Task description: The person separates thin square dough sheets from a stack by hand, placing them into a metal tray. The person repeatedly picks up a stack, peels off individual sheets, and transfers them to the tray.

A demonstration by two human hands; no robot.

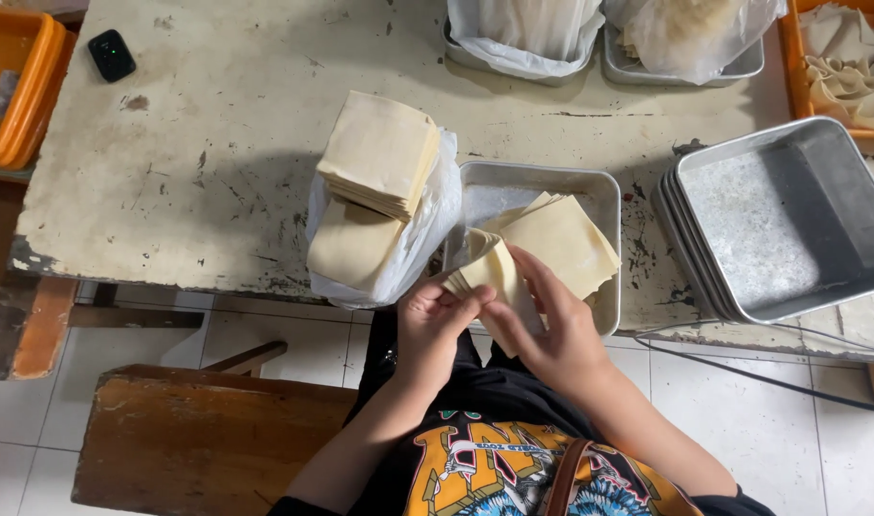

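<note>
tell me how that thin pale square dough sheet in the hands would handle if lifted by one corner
The thin pale square dough sheet probably flops: it already bends between the left hand and right hand. It looks light and thin, so likely tears easily.

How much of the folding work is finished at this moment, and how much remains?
Done: some folded pieces lie in the orange crate at top right. In hand: the left hand and right hand fold one dough sheet over the metal tray, which holds a few flat sheets. Left: a thick stack of sheets on a plastic bag.
</note>
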